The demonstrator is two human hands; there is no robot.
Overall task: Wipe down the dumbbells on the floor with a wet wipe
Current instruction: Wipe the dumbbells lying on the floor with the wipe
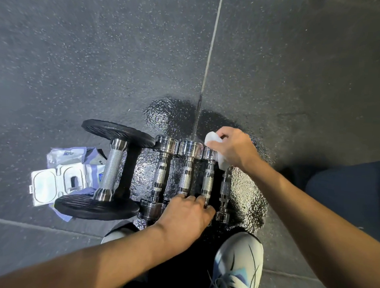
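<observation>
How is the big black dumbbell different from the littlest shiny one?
The big black dumbbell has black disc ends; the littlest shiny dumbbell has small chrome ends. The big one's handle is thicker. No hand touches the big one; the right hand holds a wet wipe at the little one's far end. Both lie on the floor.

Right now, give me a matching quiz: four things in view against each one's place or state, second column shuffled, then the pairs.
1 wet wipe
2 wipes pack
3 black-plate dumbbell
4 left hand

A lid open, on the floor at far left
B grips the near ends of the chrome dumbbells
C held by the right hand at the row's far end
D leftmost dumbbell in the row

Pairs: 1-C, 2-A, 3-D, 4-B
</observation>
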